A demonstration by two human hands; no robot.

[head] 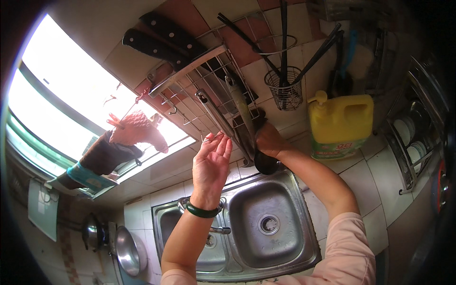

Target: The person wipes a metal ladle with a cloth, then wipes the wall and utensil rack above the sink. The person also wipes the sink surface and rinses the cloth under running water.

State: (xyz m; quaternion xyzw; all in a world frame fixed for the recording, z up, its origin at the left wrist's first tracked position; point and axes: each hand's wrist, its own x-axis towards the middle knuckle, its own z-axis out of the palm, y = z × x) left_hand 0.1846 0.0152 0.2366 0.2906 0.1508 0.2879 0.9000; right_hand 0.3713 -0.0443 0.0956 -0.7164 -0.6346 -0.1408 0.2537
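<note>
My left hand (212, 160), with a dark green bangle on its wrist, reaches up to the wall-mounted wire rack (192, 80). Its thumb and fingertips close around a small wire hook (203, 137) at the rack's lower edge, beside a metal utensil handle (215, 112). Further right, my right hand (269, 140) is behind a hanging ladle (265, 163). The ladle's worn handle (239, 98) runs up to the rack. A dark flat utensil (245, 123) is by the right fingers, which are mostly hidden, so their grip is unclear.
Two black-handled knives (171, 35) stand in the rack. Below lies a double steel sink (267, 228) with a faucet (219, 229). Chopsticks rise from a wire basket (283, 87). A yellow detergent jug (338, 124), dish rack (409, 156), steel basin (130, 251) and hanging cloths (137, 131) surround it.
</note>
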